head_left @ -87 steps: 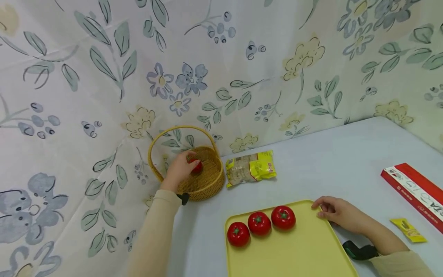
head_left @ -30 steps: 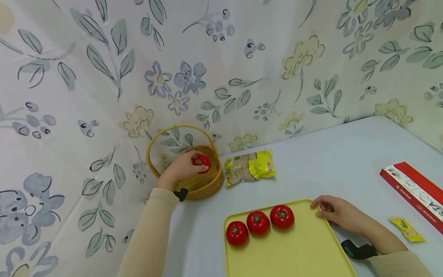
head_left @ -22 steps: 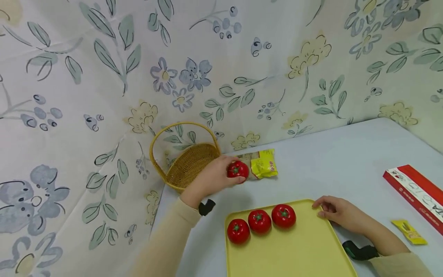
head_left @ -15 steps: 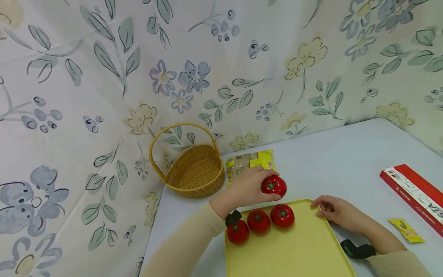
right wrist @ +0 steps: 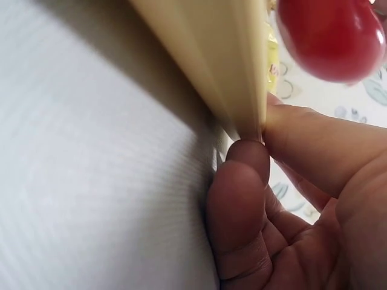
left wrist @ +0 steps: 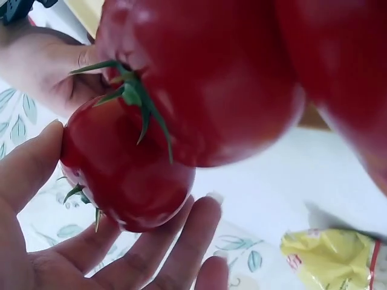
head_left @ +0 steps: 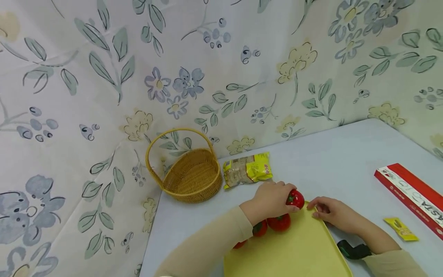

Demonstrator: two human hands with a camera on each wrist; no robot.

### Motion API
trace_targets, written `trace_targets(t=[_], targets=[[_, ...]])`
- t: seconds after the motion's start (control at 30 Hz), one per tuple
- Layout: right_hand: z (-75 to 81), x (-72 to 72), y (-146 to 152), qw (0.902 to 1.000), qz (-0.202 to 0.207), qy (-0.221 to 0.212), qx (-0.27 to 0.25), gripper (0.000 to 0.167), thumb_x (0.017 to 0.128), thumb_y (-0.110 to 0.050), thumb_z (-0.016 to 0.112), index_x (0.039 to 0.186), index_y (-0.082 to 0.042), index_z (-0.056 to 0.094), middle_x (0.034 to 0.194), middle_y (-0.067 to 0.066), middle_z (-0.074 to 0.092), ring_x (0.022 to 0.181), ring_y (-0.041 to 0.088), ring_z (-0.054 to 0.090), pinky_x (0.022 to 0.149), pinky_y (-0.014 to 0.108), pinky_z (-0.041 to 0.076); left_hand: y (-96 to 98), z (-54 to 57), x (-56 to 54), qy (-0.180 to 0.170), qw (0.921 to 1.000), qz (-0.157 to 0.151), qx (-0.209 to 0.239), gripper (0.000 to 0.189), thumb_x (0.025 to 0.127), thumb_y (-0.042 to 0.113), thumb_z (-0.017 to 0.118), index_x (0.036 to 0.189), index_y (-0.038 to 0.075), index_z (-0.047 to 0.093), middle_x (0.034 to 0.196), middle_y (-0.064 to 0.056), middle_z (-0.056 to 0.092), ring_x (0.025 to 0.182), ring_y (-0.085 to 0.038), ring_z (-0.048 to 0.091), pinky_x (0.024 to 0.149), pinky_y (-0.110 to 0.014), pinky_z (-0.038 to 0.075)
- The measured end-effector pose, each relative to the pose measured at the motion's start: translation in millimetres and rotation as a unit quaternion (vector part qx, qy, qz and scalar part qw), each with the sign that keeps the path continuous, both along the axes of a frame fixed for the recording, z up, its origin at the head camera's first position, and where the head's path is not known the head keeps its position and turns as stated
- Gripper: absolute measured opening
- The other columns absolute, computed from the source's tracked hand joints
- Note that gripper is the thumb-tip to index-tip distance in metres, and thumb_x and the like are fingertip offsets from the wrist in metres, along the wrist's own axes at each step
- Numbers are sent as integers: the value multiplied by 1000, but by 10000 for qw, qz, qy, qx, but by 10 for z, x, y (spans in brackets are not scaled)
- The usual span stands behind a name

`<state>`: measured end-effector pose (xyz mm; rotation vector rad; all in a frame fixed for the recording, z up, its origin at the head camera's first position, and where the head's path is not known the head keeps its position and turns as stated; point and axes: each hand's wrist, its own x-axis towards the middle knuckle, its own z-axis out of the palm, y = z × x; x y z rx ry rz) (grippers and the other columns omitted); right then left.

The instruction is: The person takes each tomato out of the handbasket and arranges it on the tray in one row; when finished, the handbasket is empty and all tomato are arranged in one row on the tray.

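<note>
My left hand [head_left: 273, 200] grips a red tomato [head_left: 295, 199] with a green stem, over the far right corner of the yellow tray [head_left: 294, 254]. In the left wrist view thumb and fingers span this tomato [left wrist: 127, 175], with other tomatoes [left wrist: 199, 78] looming close to the camera. On the tray a row of tomatoes [head_left: 278, 222] is partly covered by the left arm. My right hand [head_left: 333, 213] pinches the tray's rim at that same corner; in the right wrist view its thumb and fingers clasp the tray edge [right wrist: 242, 72].
A wicker basket [head_left: 194, 173] with a tall handle stands at the back left, nothing inside it. Beside it lies a yellow-and-clear food packet [head_left: 247, 169]. To the right are a long red-and-white box [head_left: 412, 192] and a small yellow sachet [head_left: 400, 229]. Floral cloth hangs behind the table.
My left hand has lifted the tomato out of the basket and carried it rightward to the tray's far right corner. The right hand has stayed on the tray's rim.
</note>
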<state>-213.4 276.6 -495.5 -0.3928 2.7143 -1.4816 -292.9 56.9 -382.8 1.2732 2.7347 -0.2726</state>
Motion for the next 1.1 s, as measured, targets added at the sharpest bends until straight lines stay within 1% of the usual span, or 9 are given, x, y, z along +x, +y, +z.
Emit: trace_targets(t=[0.2,0.33,0.5,0.7,0.87,1.0,1.1], targets=[[6,0,-10,9999,-26,-86,82,19,98,-12,73,116,-7,67,85,0,47,73,7,44,61,26,38,81,-108,29,-210,9994,177,-187,66,90,70,68,145,35,57,113,14,67,87,-5,56,73,-26,50],[4,-3,-19,9999,-33,-124,43,22,99,-14,72,118,-5,66,84,0,48,72,7,45,60,26,39,122,-131,86,-115,9993,167,-313,66,89,73,65,144,36,58,111,15,67,85,-5,55,71,-26,49],[10,-10,-31,9999,-14,-109,37,24,100,-13,71,121,-3,66,83,0,49,71,7,45,59,27,39,152,-148,161,31,9990,51,-442,65,90,76,62,141,36,60,109,16,68,85,-5,57,72,-25,48],[9,-18,-52,10000,-29,-42,82,20,99,-11,72,118,-6,67,84,0,48,73,7,44,60,27,38,167,-237,196,27,9975,135,-691,63,91,77,59,141,39,58,113,18,66,91,-4,58,79,-27,47],[15,-38,-64,9999,-6,-65,82,20,100,-12,72,118,-6,67,85,0,48,74,7,45,61,27,38,162,-282,190,-61,9976,213,-661,65,91,76,61,144,38,55,119,18,65,98,-4,58,87,-31,47],[-2,-6,-57,9998,-56,-40,207,21,99,-12,73,118,-6,67,85,-1,48,75,7,45,62,26,39,171,-317,206,-149,9973,210,-681,67,91,76,61,145,38,54,123,18,64,104,-5,58,92,-34,47],[-32,21,-52,9996,-56,56,257,21,98,-11,73,117,-5,67,84,-2,48,75,6,45,62,26,39,186,-340,222,-197,9969,192,-734,68,91,76,60,146,39,53,125,18,64,107,-5,58,94,-36,46]])
